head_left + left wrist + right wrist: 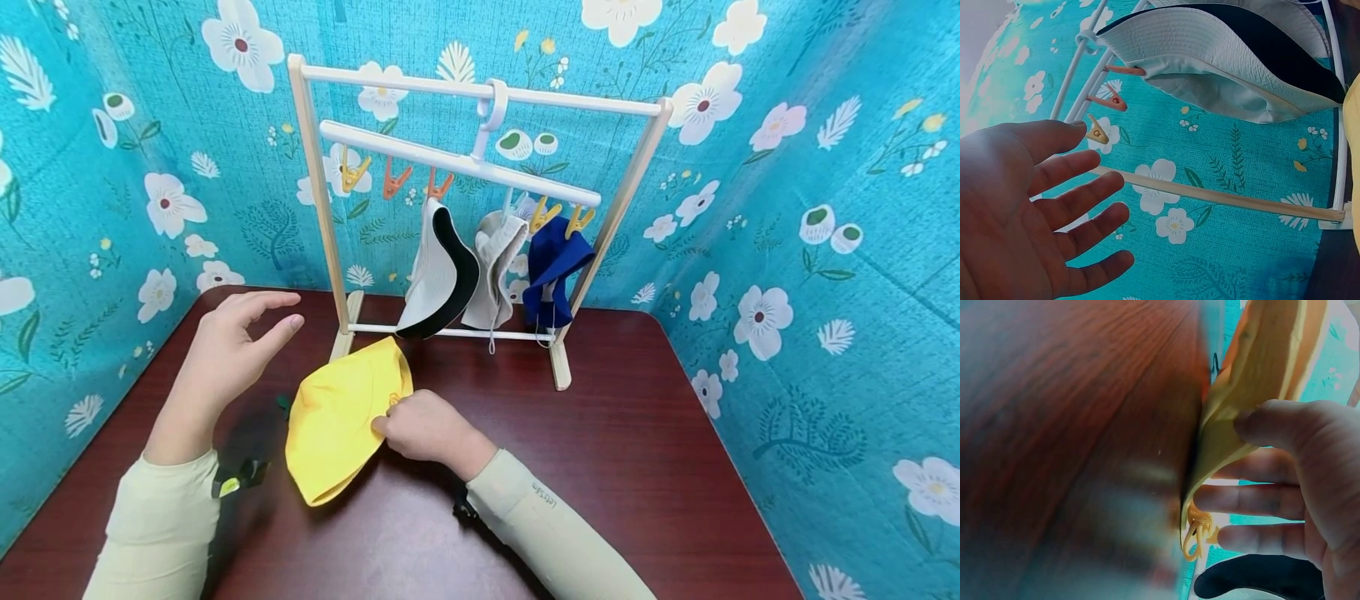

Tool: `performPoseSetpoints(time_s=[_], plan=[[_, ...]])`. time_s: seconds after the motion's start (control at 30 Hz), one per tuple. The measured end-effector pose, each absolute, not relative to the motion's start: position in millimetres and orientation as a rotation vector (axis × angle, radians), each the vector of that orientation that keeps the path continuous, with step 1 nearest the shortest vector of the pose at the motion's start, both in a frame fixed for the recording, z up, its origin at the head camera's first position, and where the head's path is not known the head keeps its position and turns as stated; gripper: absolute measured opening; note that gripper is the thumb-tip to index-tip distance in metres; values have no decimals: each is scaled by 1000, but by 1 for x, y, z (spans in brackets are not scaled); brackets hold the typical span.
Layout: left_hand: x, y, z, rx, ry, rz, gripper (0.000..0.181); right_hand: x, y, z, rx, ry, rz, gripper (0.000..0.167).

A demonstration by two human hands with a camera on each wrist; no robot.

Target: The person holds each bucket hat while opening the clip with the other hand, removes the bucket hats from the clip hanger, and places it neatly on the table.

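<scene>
A yellow bucket hat (341, 417) is tilted over the dark red table, its edge pinched between the thumb and fingers of the right hand (427, 427). In the right wrist view the thumb lies on the yellow cloth (1229, 434), and an orange cord knot (1199, 522) hangs by the fingers. The left hand (232, 346) is raised to the left of the hat, holding nothing, its thumb and fingers apart. In the left wrist view the left hand (1041, 206) shows its palm, near the yellow clip (1097, 132).
A wooden rack (318, 192) carries a white hanger bar (450, 162) with coloured clips. From it hang a white-and-black hat (435, 275), a beige hat (495, 267) and a blue hat (553, 267). Two clips at the left, yellow (352, 172) and orange (395, 179), hold nothing.
</scene>
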State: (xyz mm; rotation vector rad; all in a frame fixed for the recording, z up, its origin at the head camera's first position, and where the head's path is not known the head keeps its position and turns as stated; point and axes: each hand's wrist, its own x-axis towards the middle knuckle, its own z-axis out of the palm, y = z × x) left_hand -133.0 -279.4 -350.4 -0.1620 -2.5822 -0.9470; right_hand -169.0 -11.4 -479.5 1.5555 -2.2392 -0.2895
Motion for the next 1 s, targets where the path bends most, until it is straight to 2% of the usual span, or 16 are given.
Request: performPoseSetpoints(time_s=[0.33, 1.0], plan=[[-133, -280, -350, -168, -2590, -949, 43, -170, -11, -479, 1577, -2259, -295, 12], [-134, -277, -351, -202, -2601, -939, 42, -165, -12, -478, 1587, -2323, -339, 6]])
